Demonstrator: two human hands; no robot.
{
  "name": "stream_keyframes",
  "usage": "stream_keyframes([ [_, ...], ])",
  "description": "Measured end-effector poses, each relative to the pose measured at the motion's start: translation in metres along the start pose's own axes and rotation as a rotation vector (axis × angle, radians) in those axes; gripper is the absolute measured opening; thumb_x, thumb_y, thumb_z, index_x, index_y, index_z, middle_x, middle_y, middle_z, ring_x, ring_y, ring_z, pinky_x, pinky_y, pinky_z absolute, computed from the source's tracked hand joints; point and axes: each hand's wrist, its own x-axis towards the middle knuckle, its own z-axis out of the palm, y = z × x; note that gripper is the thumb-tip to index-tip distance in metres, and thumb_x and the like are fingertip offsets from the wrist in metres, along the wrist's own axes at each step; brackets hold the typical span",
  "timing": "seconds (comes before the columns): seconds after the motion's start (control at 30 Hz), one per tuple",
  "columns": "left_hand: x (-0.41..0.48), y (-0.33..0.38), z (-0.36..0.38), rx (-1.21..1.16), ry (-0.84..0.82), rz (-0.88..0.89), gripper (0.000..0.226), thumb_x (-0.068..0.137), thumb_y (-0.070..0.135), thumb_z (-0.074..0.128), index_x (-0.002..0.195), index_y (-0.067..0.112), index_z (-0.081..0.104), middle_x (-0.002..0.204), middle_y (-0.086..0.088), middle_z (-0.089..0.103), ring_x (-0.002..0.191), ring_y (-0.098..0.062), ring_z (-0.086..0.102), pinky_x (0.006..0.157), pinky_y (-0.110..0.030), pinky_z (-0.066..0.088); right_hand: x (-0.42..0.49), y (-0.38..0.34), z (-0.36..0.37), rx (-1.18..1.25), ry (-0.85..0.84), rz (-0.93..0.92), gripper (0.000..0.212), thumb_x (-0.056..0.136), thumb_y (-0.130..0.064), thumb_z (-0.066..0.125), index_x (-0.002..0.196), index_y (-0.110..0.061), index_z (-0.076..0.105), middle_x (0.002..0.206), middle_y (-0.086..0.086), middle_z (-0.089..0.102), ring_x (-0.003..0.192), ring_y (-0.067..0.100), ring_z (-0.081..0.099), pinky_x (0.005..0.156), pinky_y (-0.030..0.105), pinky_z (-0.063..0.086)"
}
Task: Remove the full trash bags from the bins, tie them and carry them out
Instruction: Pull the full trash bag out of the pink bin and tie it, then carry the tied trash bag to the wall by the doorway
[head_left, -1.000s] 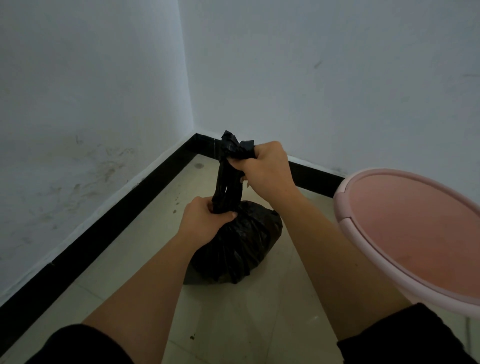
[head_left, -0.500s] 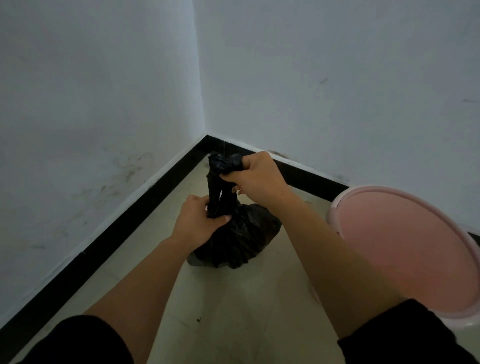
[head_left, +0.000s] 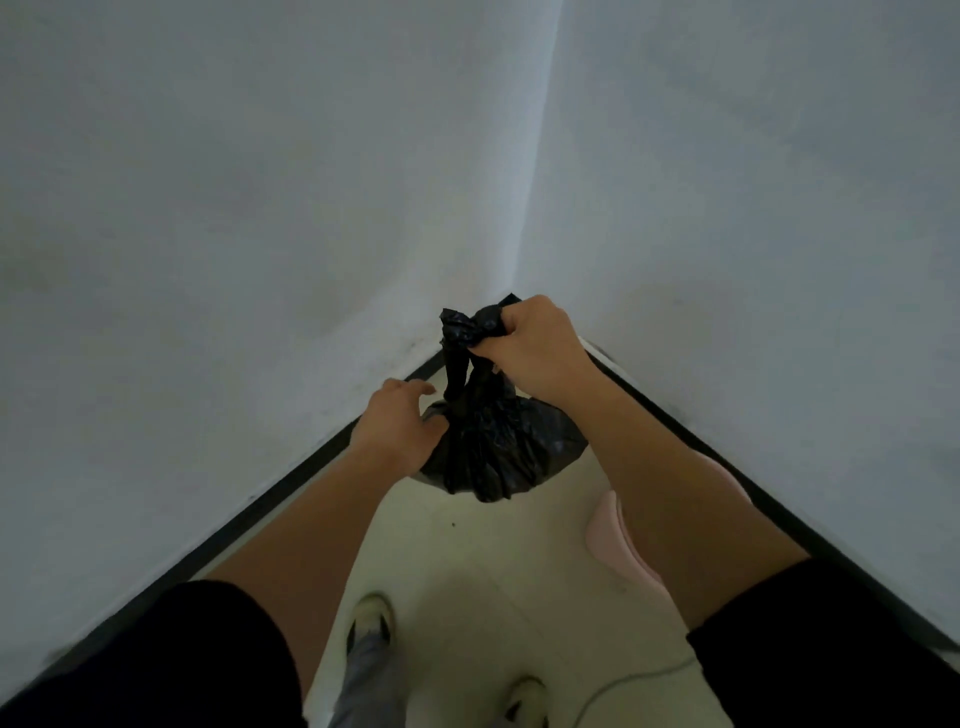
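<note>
White walls (head_left: 260, 208) meet in a corner above pale floor tiles (head_left: 467, 561); in the head view the black trash bag (head_left: 498, 447) hangs straight ahead between my hands, its twisted neck (head_left: 454, 374) upright; my right hand (head_left: 535, 348) clenches the neck's top, and my left hand (head_left: 400, 421) lies relaxed, touching the bag's side.

Bag (head_left: 498, 447) left of bin (head_left: 613, 530)

White walls (head_left: 208, 208) meet in corner; black baseboard (head_left: 291, 479); pale tiled floor (head_left: 467, 566).

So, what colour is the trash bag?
The trash bag is plain black; the head view shows it.
</note>
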Motion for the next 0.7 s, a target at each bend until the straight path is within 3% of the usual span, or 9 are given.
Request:
stream_keyframes([
  [0.13,-0.075,0.021,-0.081,-0.009,0.096,-0.098,0.045,0.091,0.031,0.054,0.134,0.019,0.048,0.131,-0.009,0.049,0.116,-0.027,0.052,0.086,-0.035,0.044,-0.046,-0.098,-0.015,-0.117,-0.135,-0.117,0.03,0.081,-0.015,0.068,0.057,-0.003,0.055,0.051,0.003,0.047,0.048,0.013,0.043,0.044,0.022,0.03],
  [0.27,-0.15,0.024,-0.144,0.044,0.187,-0.196,0.049,0.091,0.035,0.053,0.136,0.019,0.046,0.131,-0.009,0.049,0.119,-0.028,0.049,0.09,-0.042,0.047,-0.095,-0.177,-0.012,-0.234,-0.292,-0.257,0.033,0.081,-0.013,0.067,0.053,-0.009,0.05,0.051,0.002,0.046,0.053,0.017,0.048,0.049,0.026,0.034],
  [0.4,-0.216,0.013,-0.191,0.091,0.285,-0.261,0.046,0.089,0.036,0.053,0.132,0.022,0.05,0.122,-0.009,0.049,0.114,-0.028,0.049,0.084,-0.039,0.044,-0.137,-0.239,0.001,-0.259,-0.355,-0.384,0.038,0.081,-0.021,0.068,0.052,-0.01,0.046,0.049,0.0,0.037,0.045,0.011,0.034,0.042,0.02,0.024],
  [0.47,-0.251,-0.001,-0.211,0.118,0.315,-0.323,0.046,0.088,0.036,0.052,0.132,0.022,0.05,0.123,-0.009,0.048,0.117,-0.028,0.047,0.085,-0.039,0.042,-0.158,-0.268,0.014,-0.246,-0.41,-0.443,0.037,0.083,-0.023,0.068,0.059,0.001,0.053,0.053,0.004,0.041,0.048,0.014,0.035,0.048,0.024,0.027],
  [0.53,-0.284,-0.019,-0.224,0.123,0.34,-0.394,0.048,0.089,0.039,0.052,0.133,0.021,0.048,0.127,-0.009,0.047,0.12,-0.028,0.044,0.088,-0.04,0.042,-0.177,-0.292,0.031,-0.237,-0.481,-0.483,0.037,0.084,-0.025,0.068,0.077,0.012,0.063,0.064,0.011,0.051,0.057,0.018,0.043,0.057,0.027,0.031],
  [0.7,-0.379,-0.071,-0.244,0.133,0.431,-0.578,0.047,0.092,0.041,0.049,0.134,0.019,0.045,0.13,-0.009,0.046,0.121,-0.028,0.043,0.09,-0.042,0.043,-0.237,-0.35,0.087,-0.253,-0.658,-0.63,0.036,0.085,-0.026,0.068,0.089,0.009,0.068,0.069,0.01,0.054,0.061,0.017,0.044,0.059,0.028,0.031],
])
